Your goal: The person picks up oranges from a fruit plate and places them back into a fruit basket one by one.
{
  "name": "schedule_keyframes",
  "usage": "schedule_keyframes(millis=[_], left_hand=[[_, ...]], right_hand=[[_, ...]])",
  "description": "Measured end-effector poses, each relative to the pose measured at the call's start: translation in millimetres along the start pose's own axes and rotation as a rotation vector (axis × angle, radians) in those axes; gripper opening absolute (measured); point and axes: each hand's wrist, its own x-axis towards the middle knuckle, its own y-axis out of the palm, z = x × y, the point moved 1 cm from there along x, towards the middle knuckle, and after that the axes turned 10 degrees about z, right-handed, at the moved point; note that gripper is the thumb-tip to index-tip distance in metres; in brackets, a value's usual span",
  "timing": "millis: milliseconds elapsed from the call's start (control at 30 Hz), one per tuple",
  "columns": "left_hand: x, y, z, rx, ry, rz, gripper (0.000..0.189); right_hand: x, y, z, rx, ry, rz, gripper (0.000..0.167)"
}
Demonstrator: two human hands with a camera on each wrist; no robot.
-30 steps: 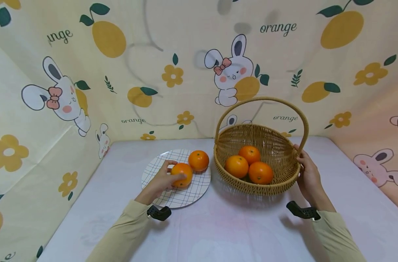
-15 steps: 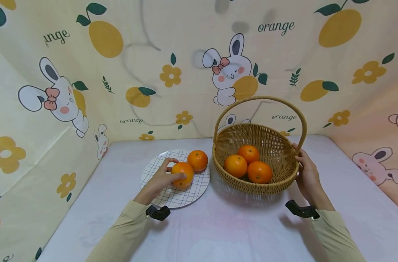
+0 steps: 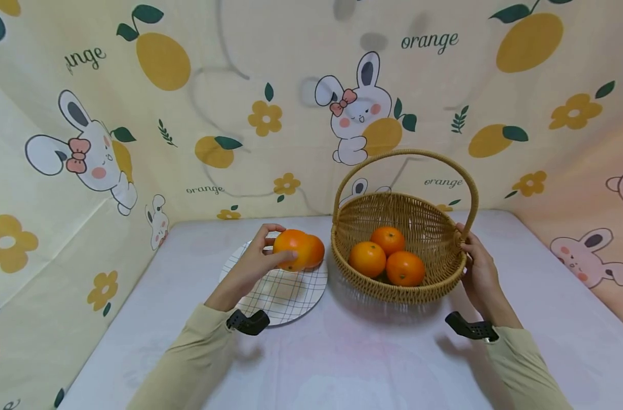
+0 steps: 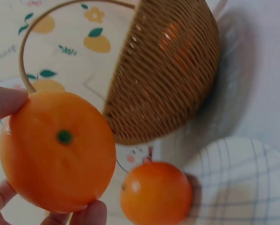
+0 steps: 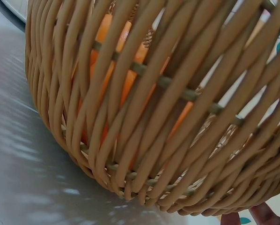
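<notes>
My left hand (image 3: 255, 259) grips an orange (image 4: 58, 152) between thumb and fingers, raised above the plate. Behind it, partly hidden in the head view, a second orange (image 4: 156, 194) sits on the round white plate (image 3: 283, 299) with a blue grid. My right hand (image 3: 480, 270) holds the right rim of the wicker basket (image 3: 398, 293), near the foot of its arched handle. Three oranges (image 3: 368, 259) lie together inside the basket; the right wrist view shows orange only through the weave.
A pale cloth covers the table (image 3: 342, 359). Behind and at both sides hangs a cream backdrop (image 3: 296, 45) printed with rabbits, flowers and fruit. The basket stands just right of the plate, its handle arching high.
My left hand has lifted its orange off the plate, up and slightly right, so that it now overlaps the other one in the head view. My right hand keeps its hold on the basket.
</notes>
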Motion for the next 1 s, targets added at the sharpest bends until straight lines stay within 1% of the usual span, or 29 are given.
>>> schedule_keyframes(millis=[200,367,500,733,867,1000], left_hand=[[7.5,9.4,-21.9,0.003,0.044,0.046,0.054],[18.0,16.0,-38.9,0.015,0.085,0.09,0.054],[26.2,22.4,-51.1,0.02,0.099,0.136,0.055],[41.8,39.7,-66.4,0.014,0.091,0.222,0.056],[52.9,50.3,-71.2,0.002,0.072,0.257,0.057],[64.8,59.4,-75.7,0.01,0.058,0.274,0.056]], right_hand=[[0.3,2,1,-0.005,-0.001,-0.002,0.052],[0.3,2,2,-0.011,-0.003,-0.008,0.052],[0.3,2,2,-0.007,-0.003,-0.013,0.052],[0.3,2,3,-0.011,0.004,-0.017,0.052],[0.6,1,2,-0.017,0.009,-0.011,0.051],[0.5,1,2,-0.022,0.005,-0.005,0.051]])
